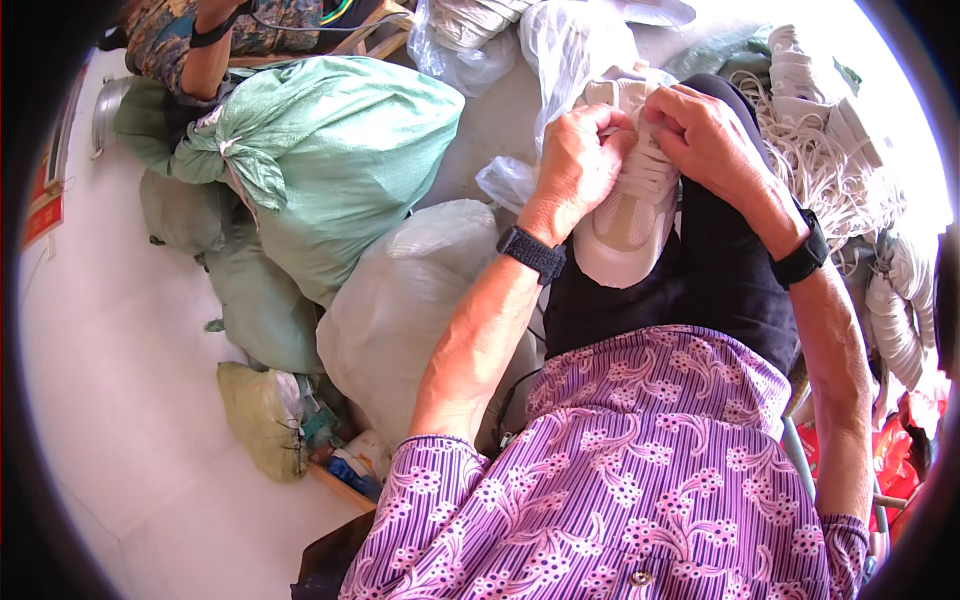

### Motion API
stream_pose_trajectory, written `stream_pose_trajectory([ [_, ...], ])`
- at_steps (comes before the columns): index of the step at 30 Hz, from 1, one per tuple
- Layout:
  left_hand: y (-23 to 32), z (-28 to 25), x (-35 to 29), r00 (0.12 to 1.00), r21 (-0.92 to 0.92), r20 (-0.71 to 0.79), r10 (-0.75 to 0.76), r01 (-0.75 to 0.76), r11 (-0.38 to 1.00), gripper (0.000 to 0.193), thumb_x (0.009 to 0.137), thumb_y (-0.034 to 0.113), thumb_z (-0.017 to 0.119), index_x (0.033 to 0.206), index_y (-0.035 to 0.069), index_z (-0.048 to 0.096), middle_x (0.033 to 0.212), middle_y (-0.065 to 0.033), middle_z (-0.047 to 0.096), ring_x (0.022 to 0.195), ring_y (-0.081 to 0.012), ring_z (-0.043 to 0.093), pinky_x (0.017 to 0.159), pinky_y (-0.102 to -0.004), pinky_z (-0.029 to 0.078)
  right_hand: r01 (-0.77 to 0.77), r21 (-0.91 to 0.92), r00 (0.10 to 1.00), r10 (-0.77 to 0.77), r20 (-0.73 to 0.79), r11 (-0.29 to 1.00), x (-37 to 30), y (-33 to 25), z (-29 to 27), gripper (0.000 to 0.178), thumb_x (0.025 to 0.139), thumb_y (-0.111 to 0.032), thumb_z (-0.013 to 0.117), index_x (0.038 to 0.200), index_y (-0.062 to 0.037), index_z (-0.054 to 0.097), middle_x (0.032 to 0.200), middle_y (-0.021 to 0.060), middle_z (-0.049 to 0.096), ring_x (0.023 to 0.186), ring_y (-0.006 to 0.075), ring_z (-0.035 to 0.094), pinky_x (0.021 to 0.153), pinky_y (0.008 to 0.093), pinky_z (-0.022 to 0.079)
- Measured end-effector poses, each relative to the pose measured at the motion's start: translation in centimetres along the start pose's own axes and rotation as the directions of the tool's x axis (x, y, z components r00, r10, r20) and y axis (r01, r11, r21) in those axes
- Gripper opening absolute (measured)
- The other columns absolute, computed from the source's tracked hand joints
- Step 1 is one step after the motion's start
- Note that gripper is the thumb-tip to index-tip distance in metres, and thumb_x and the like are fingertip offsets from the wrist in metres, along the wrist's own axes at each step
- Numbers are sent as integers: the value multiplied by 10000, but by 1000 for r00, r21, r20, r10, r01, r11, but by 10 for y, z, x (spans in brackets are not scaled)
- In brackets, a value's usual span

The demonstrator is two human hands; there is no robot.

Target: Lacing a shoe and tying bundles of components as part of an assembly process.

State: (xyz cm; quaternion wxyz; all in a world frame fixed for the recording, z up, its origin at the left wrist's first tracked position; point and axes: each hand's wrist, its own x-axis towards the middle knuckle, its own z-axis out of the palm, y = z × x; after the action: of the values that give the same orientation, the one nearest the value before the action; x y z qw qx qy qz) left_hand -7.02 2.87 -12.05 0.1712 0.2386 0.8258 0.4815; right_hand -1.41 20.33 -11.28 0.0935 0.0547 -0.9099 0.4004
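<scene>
A pale beige and white sneaker (628, 238) rests on my black-trousered lap, its toe pointing toward me. White laces (645, 180) cross its upper. At the left edge of the lacing, my left hand (582, 158) is closed, thumb and fingertips pinched together on the shoelace. My right hand (712, 140) is pinched at the opposite edge, also on the lace near the upper eyelets. The exact lace ends are hidden by my fingers. Both wrists wear black bands.
A heap of loose white laces (800, 160) with wound bundles lies at the right. Large green sacks (340, 160) and a white bag (415, 290) stand at the left. Clear plastic bags (570, 50) lie beyond the shoe. Another person's arm (207, 60) shows at the far left.
</scene>
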Motion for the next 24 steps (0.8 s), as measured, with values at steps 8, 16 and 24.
stream_pose_trajectory([
  [8, 10, 2, -7, 996, -42, -57, -67, 65, 997, 146, 817, 102, 646, 905, -14, 653, 774, -88, 672, 708, -109, 608, 666, -265, 496, 7, 6, 1000, -7, 8, 1000, -1, -2, -2, 117, 771, -50, 542, 868, 1, 583, 834, 174, 612, 797, 367, 607, 696, 406, 483],
  [16, 2, 0, -2, 992, 91, -118, 43, -32, 995, 148, 824, 122, 643, 893, -8, 655, 765, -82, 672, 688, -122, 613, 659, -275, 495, 6, -20, 1000, -7, -25, 1000, 2, 0, 7, 101, 774, -52, 547, 854, -4, 587, 818, 168, 608, 782, 359, 609, 694, 412, 484],
  [24, -4, 0, 1, 998, 83, 56, -14, 9, 996, 159, 820, 103, 661, 943, 4, 673, 807, -67, 684, 726, -88, 593, 671, -264, 492, 35, 59, 999, -34, -25, 998, -5, -1, -1, 81, 777, -52, 558, 832, -4, 592, 797, 156, 596, 776, 353, 601, 680, 396, 488],
])
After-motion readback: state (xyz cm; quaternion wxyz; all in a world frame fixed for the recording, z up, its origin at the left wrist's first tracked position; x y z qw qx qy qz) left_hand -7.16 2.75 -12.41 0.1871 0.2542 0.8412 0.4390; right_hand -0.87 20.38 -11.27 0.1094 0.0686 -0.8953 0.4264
